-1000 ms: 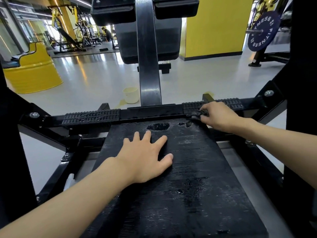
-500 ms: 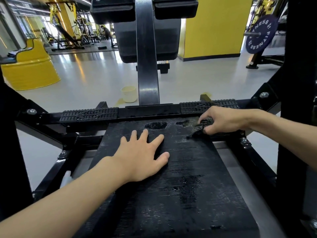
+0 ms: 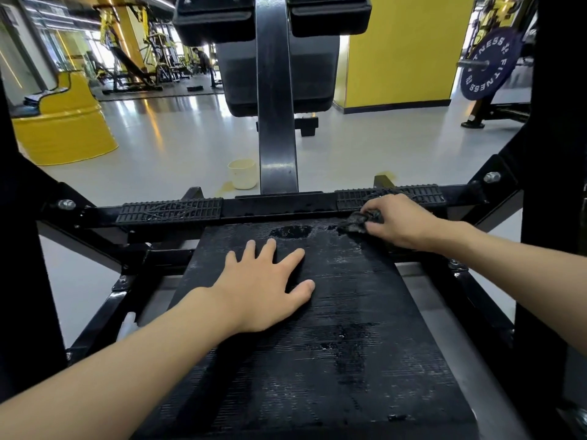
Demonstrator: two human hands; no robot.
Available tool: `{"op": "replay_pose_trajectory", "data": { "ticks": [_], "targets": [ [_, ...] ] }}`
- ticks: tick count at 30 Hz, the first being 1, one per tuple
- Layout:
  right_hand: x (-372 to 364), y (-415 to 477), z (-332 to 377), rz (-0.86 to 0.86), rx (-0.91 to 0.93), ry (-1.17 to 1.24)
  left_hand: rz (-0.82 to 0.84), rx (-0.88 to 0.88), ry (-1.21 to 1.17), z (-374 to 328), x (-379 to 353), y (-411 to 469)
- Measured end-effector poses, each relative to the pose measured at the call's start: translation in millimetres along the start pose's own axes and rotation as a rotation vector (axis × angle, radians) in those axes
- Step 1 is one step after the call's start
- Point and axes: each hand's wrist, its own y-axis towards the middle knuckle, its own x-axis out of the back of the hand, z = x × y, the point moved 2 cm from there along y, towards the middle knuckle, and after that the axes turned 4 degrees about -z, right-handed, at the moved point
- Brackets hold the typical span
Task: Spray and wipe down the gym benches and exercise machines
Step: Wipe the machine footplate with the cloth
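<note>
Ribbed black rubber platform [image 3: 365, 312] with wet patches at frame centre, left hand [image 3: 263, 290] spread flat on it, right hand [image 3: 400, 222] pinching crumpled dark cloth [image 3: 357, 222] at its upper-right edge, cream cup [image 3: 242, 174] on grey floor [image 3: 381, 147] beyond

A commercial gym: a black steel exercise machine [image 3: 276, 100] with ribbed footplates in front, a weight plate [image 3: 486, 65] marked "FITNESS" on a bar, yellow-framed machines [image 3: 139, 58] across a glossy grey floor [image 3: 178, 138], yellow pillars [image 3: 400, 49].
</note>
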Motion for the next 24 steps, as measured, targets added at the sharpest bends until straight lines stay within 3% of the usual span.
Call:
{"op": "replay_pose_trajectory", "data": {
  "ticks": [3,7,14,17,24],
  "targets": [
    [-4,1,-3,0.067,0.024,-0.079,-0.003,-0.004,-0.002,2,-2,-2],
    [-3,2,-14,0.244,0.091,0.016,-0.004,-0.005,0.009,1,-2,-2],
    [-5,14,1,-0.118,0.099,-0.018,0.003,-0.011,0.022,2,-2,-1],
    [-11,19,7,0.009,0.081,-0.079,-0.006,-0.016,0.024,2,-2,-1],
    [-4,3,12,0.198,0.199,0.022,-0.016,-0.023,0.035,2,-4,-1]
  ]
}}
